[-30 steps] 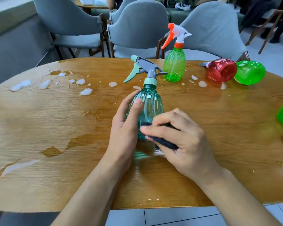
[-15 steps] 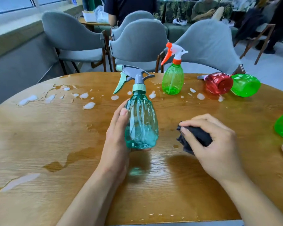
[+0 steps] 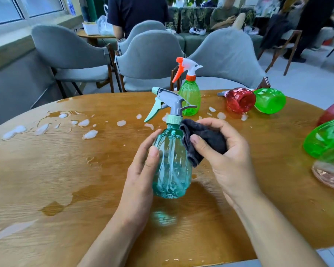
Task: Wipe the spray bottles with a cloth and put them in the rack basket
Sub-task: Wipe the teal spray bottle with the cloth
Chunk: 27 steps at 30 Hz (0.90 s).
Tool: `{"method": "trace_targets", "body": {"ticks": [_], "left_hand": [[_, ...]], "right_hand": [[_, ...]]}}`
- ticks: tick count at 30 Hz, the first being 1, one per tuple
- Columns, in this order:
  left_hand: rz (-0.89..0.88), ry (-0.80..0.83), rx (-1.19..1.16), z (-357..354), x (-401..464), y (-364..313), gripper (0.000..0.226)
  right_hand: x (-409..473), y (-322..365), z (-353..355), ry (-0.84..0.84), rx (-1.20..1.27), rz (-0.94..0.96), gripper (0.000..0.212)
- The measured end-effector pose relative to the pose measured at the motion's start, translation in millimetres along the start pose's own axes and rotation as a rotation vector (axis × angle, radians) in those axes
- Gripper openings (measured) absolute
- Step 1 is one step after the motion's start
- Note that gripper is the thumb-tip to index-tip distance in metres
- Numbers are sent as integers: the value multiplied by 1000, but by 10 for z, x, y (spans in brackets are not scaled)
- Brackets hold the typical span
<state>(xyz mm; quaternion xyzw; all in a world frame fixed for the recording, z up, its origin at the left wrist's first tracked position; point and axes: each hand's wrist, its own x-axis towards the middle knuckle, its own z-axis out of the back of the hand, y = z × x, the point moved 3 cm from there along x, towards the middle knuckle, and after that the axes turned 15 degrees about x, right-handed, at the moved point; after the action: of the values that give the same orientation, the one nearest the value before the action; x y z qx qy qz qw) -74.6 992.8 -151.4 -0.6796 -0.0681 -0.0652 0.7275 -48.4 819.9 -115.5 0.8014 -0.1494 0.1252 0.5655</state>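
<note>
Wet round wooden table (image 3: 46, 170): left hand (image 3: 141, 182) grips unlabelled teal plastic spray bottle (image 3: 172, 166); right hand (image 3: 228, 157), at three o'clock, presses bunched dark cloth (image 3: 202, 141) against it.

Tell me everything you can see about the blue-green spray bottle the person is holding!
The teal spray bottle is see-through ribbed plastic with a pale green collar, a grey spray head and a mint trigger pointing left. It looks empty, with white foamy smears on its wall. It is upright, leaning slightly, lifted just above the wet wooden table. The left hand grips its left side, thumb on the front. The right hand presses a dark grey cloth against its upper right shoulder, below the collar.
</note>
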Motion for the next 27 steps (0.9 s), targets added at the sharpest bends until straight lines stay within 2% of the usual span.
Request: {"method": "trace_targets", "body": {"ticks": [2, 5, 7, 13, 16, 18, 20, 22, 24, 27], "left_hand": [[-20, -16, 15, -6, 0, 9, 52], [-36, -55, 26, 1, 1, 24, 49], [-23, -96, 25, 43, 13, 37, 48], [17, -227, 55, 182, 57, 41, 48], [46, -279, 34, 219, 69, 36, 40], [67, -276, 12, 209, 60, 30, 35], [76, -236, 9, 165, 40, 7, 35], [41, -167, 36, 101, 20, -8, 32], [22, -122, 43, 41, -2, -21, 34], [39, -140, 13, 41, -18, 1, 42]], "right_hand": [[-20, 25, 0, 19, -96, 83, 24], [-61, 58, -43, 132, -303, 248, 23], [-106, 56, -82, 226, -347, 292, 20], [-239, -31, -196, 543, -469, 242, 21], [-241, -70, -156, 631, -474, 96, 20], [-194, -27, -118, 525, -390, 62, 18], [-109, 70, -79, 293, -284, 142, 16], [-47, 130, -83, 127, -291, 242, 15], [-30, 91, -121, 92, -355, 262, 16], [-96, -21, -192, 166, -407, 251, 19]]}}
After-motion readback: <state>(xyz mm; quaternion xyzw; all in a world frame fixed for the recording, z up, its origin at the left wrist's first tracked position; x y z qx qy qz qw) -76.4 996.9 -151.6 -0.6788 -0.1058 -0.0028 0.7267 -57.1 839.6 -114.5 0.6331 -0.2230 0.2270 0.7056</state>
